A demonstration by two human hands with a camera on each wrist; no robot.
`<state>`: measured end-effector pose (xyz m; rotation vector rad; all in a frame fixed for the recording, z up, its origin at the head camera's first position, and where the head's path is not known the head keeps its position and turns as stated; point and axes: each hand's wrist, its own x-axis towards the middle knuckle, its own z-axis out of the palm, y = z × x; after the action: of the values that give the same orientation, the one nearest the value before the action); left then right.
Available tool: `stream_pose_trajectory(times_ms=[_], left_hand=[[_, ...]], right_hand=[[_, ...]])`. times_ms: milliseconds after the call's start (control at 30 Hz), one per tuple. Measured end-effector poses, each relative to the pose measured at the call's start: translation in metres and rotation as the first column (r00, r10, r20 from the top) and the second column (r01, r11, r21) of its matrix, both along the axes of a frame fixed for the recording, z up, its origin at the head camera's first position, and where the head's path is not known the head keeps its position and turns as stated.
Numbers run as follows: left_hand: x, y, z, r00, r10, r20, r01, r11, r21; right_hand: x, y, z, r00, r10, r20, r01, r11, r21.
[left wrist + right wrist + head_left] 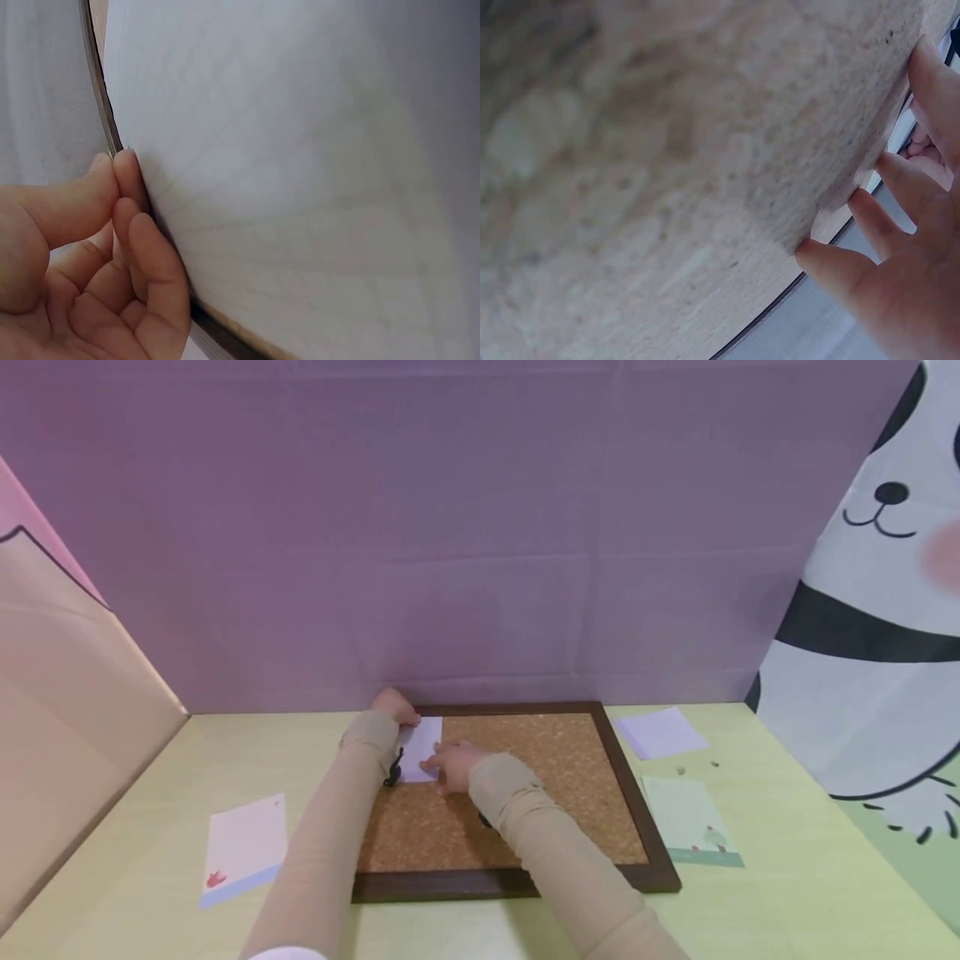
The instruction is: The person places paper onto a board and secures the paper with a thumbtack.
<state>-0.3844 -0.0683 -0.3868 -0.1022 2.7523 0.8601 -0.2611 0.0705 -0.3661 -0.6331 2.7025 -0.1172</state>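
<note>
Between the left hand (393,706) and the right hand (456,766): a white sheet (424,747), flat on the framed corkboard (540,785).
Left hand: thumb and forefinger pinch a tiny grey thing (130,150), nearly hidden by the fingertips.
Right hand: fingers spread wide, tips touching the sheet; the right wrist view alone separates them clearly.
Grid lines: faint in the left wrist view; the head view shows the sheet plain.
Left of both hands: red-marked sheet (245,839) on the tabletop (135,860).
Right of both hands: lilac sheet (665,732), green-edged sheet (690,814).

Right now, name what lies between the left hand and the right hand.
In the head view, a pale sheet on the corkboard lies between the two hands.
</note>
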Motion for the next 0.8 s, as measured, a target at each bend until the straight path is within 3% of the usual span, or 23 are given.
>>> stream_pose_trajectory(times_ms=[167, 400, 800], left_hand=[[0.001, -0.0006, 0.0029, 1.0, 0.006, 0.017, -0.006, 1.0, 0.004], [0.0004, -0.002, 0.0043, 0.999, 0.033, 0.017, -0.034, 0.998, 0.048], [0.0079, 0.0035, 0.0065, 0.998, 0.024, -0.049, -0.026, 0.999, -0.037]], right_hand=[[-0.0024, 0.0, -0.0015, 1.0, 0.023, -0.012, -0.022, 1.0, 0.002], [-0.0043, -0.0006, -0.0028, 1.0, -0.005, 0.0, 0.005, 1.0, -0.008], [-0.0056, -0.0004, -0.0041, 0.999, 0.033, -0.03, -0.032, 0.999, 0.014]])
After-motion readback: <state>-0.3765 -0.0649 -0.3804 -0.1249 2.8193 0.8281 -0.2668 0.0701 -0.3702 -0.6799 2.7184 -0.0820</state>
